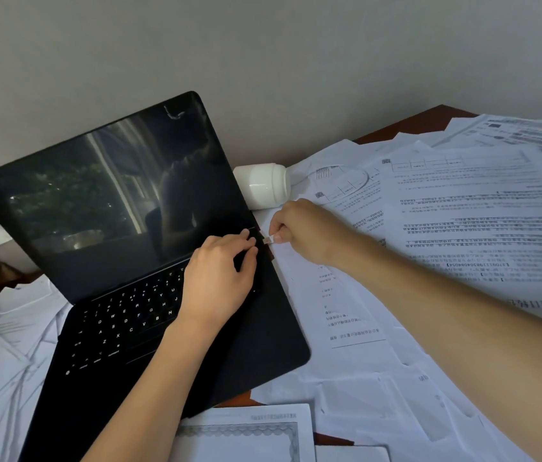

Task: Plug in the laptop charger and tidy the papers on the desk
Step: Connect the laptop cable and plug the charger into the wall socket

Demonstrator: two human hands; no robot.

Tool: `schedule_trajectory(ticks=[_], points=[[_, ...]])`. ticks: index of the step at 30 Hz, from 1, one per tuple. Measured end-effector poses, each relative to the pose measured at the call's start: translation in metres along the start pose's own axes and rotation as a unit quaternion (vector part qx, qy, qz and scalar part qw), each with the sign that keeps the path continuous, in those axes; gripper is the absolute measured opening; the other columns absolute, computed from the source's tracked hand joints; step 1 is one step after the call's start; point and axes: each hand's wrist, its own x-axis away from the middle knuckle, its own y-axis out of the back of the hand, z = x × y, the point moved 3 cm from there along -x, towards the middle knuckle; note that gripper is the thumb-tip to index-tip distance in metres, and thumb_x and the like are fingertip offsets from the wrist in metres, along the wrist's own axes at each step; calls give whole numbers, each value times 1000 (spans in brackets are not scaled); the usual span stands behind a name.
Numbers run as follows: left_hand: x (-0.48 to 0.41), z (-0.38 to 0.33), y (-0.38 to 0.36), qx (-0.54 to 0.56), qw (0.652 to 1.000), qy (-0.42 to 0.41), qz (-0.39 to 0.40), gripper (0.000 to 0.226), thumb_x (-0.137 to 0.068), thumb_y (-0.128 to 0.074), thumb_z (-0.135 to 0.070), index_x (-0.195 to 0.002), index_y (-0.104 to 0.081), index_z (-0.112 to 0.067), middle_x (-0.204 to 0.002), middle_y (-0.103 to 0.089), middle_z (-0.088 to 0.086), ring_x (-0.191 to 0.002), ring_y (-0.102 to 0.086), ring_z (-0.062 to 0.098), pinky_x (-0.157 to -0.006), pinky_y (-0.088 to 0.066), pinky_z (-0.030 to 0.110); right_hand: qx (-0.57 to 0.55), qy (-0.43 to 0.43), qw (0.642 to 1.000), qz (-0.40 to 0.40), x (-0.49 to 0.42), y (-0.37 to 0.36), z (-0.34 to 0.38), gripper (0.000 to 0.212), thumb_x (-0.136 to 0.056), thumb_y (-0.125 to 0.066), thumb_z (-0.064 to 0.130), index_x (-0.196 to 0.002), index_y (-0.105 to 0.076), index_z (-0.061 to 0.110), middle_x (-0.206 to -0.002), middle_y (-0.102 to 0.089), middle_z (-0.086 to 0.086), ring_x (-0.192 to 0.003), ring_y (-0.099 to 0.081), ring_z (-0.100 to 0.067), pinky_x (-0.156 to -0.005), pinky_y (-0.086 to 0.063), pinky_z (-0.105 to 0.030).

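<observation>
A black laptop [103, 208] stands open with a dark screen on the desk. My left hand [221, 275] lies flat on the keyboard's far right corner, fingers pressing down near the hinge. My right hand [299, 230] pinches the small silver charger plug [268, 240] right at the laptop's right edge; whether the plug is seated I cannot tell. The white charger brick [261, 185] lies on its side just behind my right hand. Printed papers [469, 208] are strewn loosely over the right half of the desk.
More loose sheets [6, 361] lie left of the laptop, and a bordered certificate sheet [246, 435] sits at the front. A white cable [3, 310] loops at the left. Brown desk [429, 121] shows at the far right corner; a grey wall stands behind.
</observation>
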Motion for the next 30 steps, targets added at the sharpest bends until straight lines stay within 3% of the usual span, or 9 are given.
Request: schedule_trajectory(ticks=[7, 11, 19, 26, 30], points=[[0, 1, 0, 8, 1000, 10, 0, 23, -99, -68, -20, -119, -78, -20, -131, -71, -9, -120, -61, 15, -92, -44, 27, 29, 12, 999, 6, 9, 8, 6, 12, -99, -61, 18, -108, -69, 20, -108, -53, -6, -95, -60, -23, -83, -51, -36], [0, 1, -1, 13, 1000, 12, 2, 23, -99, -68, -19, -120, -78, -19, -131, -71, -9, -121, -60, 16, -94, -43, 26, 28, 14, 999, -7, 9, 8, 6, 15, -101, -60, 25, -113, -69, 21, -102, -47, -3, -91, -58, -23, -72, -41, -32], [0, 0, 0, 10, 1000, 11, -1, 23, -98, -68, -18, -119, -78, -20, -130, -72, -10, -120, -60, 15, -92, -44, 27, 20, 25, 999, -10, -1, -1, 4, 8, -99, -64, 19, -102, -71, 18, -102, -58, -7, -95, -61, -25, -77, -50, -34], [0, -1, 0, 12, 1000, 14, -2, 22, -98, -69, -18, -118, -78, -20, -129, -72, -10, -119, -61, 15, -91, -43, 27, -14, 18, 1000, 0, 0, 5, 3, 14, -100, -63, 18, -108, -72, 12, -99, -57, -4, -83, -56, -16, -61, -38, -24], [1, -3, 1, 9, 1000, 15, -3, 23, -99, -68, -18, -119, -78, -20, -130, -71, -10, -120, -61, 16, -90, -43, 27, -16, 15, 1000, -4, -2, 2, 5, 14, -99, -63, 18, -106, -73, 10, -99, -65, -9, -84, -61, -19, -67, -43, -27]])
